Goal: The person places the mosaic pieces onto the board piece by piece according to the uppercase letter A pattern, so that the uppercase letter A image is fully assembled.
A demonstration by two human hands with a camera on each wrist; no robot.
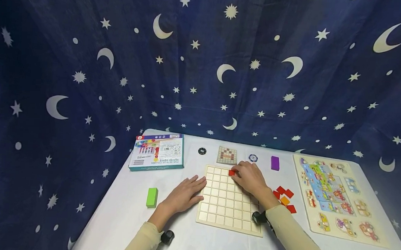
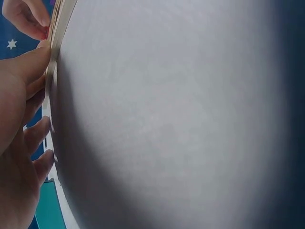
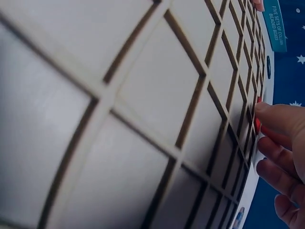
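Observation:
A pale wooden grid board (image 1: 220, 203) lies on the white table. My right hand (image 1: 250, 178) reaches over its far side and pinches a red square tile (image 1: 231, 173) at the far row of cells. In the right wrist view the thumb and fingertips meet on that red tile (image 3: 258, 117), and part of it is hidden behind them. My left hand (image 1: 184, 195) rests with extended fingers at the board's left edge, thumb and fingertips right at the rim. Just beyond the board lies a small pattern card (image 1: 227, 155) with a reddish-brown design on a grid.
Several loose red tiles (image 1: 289, 193) and an orange tile (image 1: 285, 200) lie right of the board. Further right is a picture puzzle board (image 1: 330, 231). Around are a purple block (image 1: 275, 163), green block (image 1: 151, 197), black chip (image 1: 202, 151), blue-white chip (image 1: 253, 158) and flat box (image 1: 157, 153).

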